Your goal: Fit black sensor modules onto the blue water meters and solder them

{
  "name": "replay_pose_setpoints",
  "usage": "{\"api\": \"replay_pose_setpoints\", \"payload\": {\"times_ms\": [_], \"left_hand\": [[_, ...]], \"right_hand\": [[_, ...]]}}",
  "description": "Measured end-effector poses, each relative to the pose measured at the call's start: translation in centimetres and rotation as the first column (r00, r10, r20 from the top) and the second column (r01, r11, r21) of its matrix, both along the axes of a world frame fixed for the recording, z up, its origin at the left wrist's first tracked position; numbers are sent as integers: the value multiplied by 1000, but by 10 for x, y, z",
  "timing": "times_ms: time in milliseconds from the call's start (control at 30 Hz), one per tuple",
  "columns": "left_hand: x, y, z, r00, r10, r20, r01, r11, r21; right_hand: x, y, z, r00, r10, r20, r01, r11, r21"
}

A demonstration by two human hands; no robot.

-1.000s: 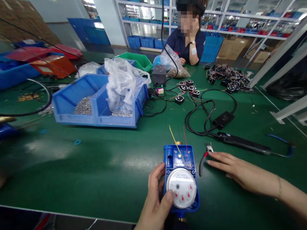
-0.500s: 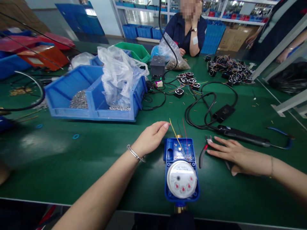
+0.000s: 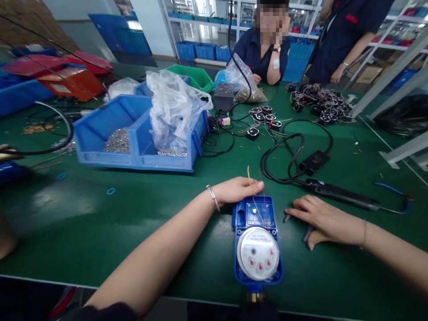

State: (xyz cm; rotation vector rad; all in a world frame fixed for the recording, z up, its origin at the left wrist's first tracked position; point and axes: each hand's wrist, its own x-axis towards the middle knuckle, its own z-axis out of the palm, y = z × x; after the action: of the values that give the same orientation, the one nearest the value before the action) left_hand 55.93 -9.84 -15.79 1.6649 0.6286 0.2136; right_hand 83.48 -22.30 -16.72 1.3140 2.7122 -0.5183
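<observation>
A blue water meter (image 3: 239, 267) with a round white dial (image 3: 258, 253) lies face up on the green table in front of me. Thin yellow (image 3: 248, 171) and red wires rise from its open upper compartment. My left hand (image 3: 242, 188) is closed round the meter's far end, its thumb beside the wires; the brass fitting there is hidden behind it. To the right of the meter, my right hand (image 3: 323, 218) curls over a pair of cutting pliers (image 3: 306, 233). Only the grey handle ends show, by the fingertips and the thumb; the jaws are covered.
A blue two-part bin (image 3: 135, 162) of small metal parts and a plastic bag stands at the left. A black cabled tool (image 3: 343, 194) lies beyond my right hand. Black wired modules (image 3: 321, 102) are heaped farther back. One person (image 3: 249, 49) sits opposite; another stands behind.
My left hand has moved right, from the yellow wire's tip onto the meter's far end. My right hand has gone from lying spread beside the pliers to curling over them.
</observation>
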Motion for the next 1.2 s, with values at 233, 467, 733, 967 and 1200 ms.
{"api": "replay_pose_setpoints", "payload": {"times_ms": [233,467,733,967,1200], "left_hand": [[3,-25,34,990,-128,53,123,988,90],[-18,-106,24,905,-231,357,-53,772,634],[-14,-99,2,868,-432,244,-82,359,930],[-13,-107,-1,911,-311,270,-167,321,932],[-12,-106,-6,919,-245,309,-213,349,913]], "right_hand": [[3,-19,-25,984,-121,-128,144,971,189],[-2,-19,-26,856,-278,-436,421,864,276],[-85,22,49,-124,-244,-962,462,844,-274],[-135,48,38,-20,-206,-978,239,949,-204],[-133,55,28,-32,-243,-969,177,953,-245]]}}
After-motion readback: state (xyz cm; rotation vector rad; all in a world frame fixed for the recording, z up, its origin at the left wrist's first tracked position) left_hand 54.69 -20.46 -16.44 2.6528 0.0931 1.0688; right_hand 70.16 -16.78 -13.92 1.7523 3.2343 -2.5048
